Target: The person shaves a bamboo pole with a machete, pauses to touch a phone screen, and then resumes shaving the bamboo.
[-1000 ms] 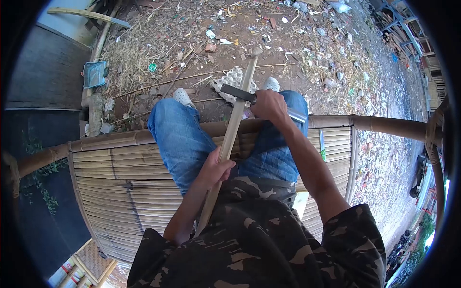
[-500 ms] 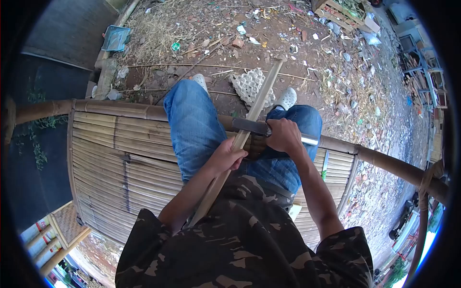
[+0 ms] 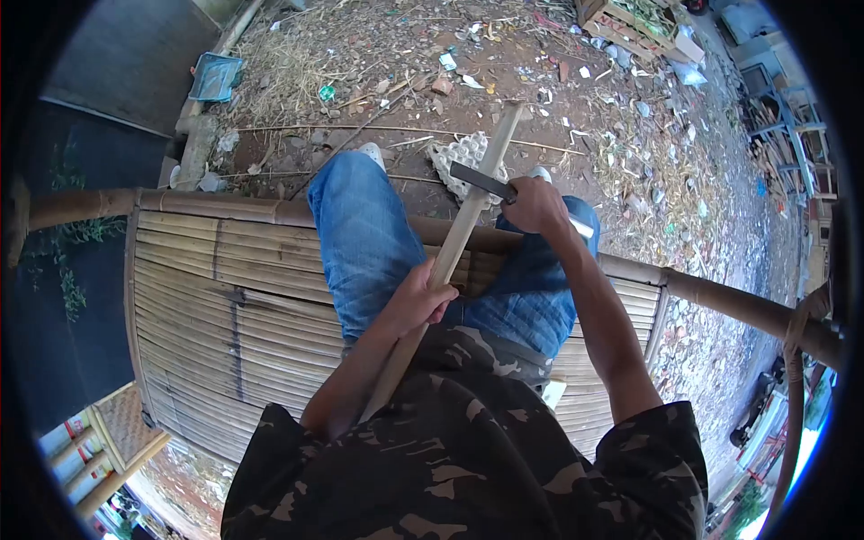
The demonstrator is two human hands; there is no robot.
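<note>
A long pale strip, bamboo or wood (image 3: 464,223), slants from my torso up past my knees. My left hand (image 3: 418,300) is wrapped round its lower part, near my lap. My right hand (image 3: 535,207) grips the handle of a knife, whose pale end shows beyond the fist. The dark, broad blade (image 3: 481,181) lies across the upper part of the strip, pointing left. Behind the blade, on the ground, is a grey egg tray (image 3: 445,162), partly covered by the strip.
I sit on a bamboo slat bench (image 3: 180,288) with a round front pole (image 3: 243,207). Litter and dry straw cover the ground. A blue crate (image 3: 216,77) is at upper left, a wooden crate (image 3: 621,27) at upper right. An upright pole (image 3: 796,387) stands at right.
My right hand and the knife have moved forward along the strip, away from my left hand. The right knee has shifted slightly inward. My left hand keeps its hold.
</note>
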